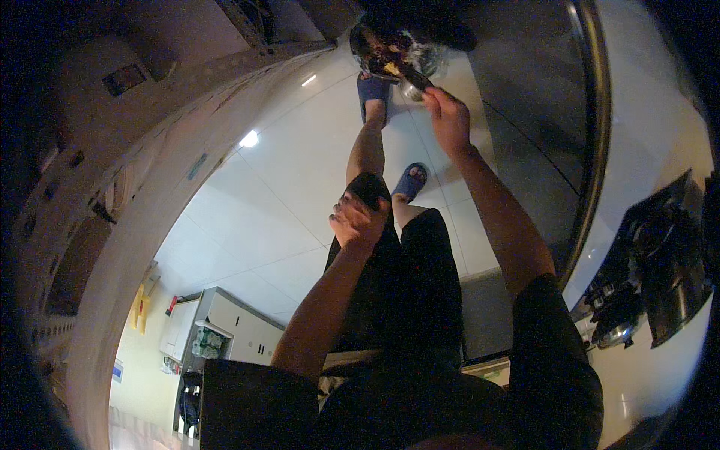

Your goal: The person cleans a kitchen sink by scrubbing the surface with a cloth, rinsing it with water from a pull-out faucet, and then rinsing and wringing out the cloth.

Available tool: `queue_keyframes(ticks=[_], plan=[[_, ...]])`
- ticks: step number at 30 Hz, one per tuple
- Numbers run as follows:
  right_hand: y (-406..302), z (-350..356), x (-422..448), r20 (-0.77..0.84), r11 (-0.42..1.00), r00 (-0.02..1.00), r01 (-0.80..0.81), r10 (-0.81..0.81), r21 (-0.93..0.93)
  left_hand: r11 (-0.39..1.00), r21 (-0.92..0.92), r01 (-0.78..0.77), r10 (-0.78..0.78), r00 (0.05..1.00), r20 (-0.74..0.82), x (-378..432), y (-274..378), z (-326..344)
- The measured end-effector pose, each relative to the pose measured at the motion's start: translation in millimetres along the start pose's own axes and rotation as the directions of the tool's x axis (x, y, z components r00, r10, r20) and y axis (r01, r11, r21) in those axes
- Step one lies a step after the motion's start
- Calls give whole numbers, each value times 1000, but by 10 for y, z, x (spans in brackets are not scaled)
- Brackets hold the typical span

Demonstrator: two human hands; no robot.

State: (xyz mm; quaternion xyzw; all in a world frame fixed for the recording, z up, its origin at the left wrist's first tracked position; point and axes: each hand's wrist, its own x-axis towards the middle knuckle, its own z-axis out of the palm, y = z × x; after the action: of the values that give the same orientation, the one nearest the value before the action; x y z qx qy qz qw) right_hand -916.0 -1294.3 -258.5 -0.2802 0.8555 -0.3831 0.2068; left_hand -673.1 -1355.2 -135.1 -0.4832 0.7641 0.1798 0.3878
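Observation:
My right hand (449,118) reaches far forward, its thumb and fingers pinched on a dark, elongated piece (416,79). That piece borders a dark, glossy heap (388,48) with shiny, plastic-like folds and a small yellow patch; what the heap is made of is too dim to tell. My left hand (360,222) rests against my left knee (367,188), fingers curled and thumb to the right. Whether it grips the trouser cloth cannot be made out. Below the heap, blue slippers (372,93) cover my feet on the pale tiled floor (281,202).
A dark panel with a rounded edge (590,140) borders the right side. Beyond it, a black stove (613,281) with dark cookware (669,270) sits on a white counter. White cabinets (230,315) stand at lower left. A pale, curved surface (157,163) fills the left side.

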Motion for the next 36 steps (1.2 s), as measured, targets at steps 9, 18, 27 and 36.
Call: queue_keyframes(ticks=[9, 18, 27, 36], plan=[[756, 1004, 802, 434, 412, 721, -676, 540, 610, 999, 33, -36, 39, 995, -94, 146, 128, -18], [1129, 1107, 816, 614, -220, 664, -582, 427, 783, 972, -11, -234, 204, 868, -452, 180, -25, 188], [997, 898, 869, 669, -18, 665, -705, 333, 709, 992, -45, -119, 106, 969, -222, 222, -94, 459], [600, 870, 626, 412, 355, 714, -662, 566, 660, 902, -423, -80, 147, 981, 127, 364, 43, -2]])
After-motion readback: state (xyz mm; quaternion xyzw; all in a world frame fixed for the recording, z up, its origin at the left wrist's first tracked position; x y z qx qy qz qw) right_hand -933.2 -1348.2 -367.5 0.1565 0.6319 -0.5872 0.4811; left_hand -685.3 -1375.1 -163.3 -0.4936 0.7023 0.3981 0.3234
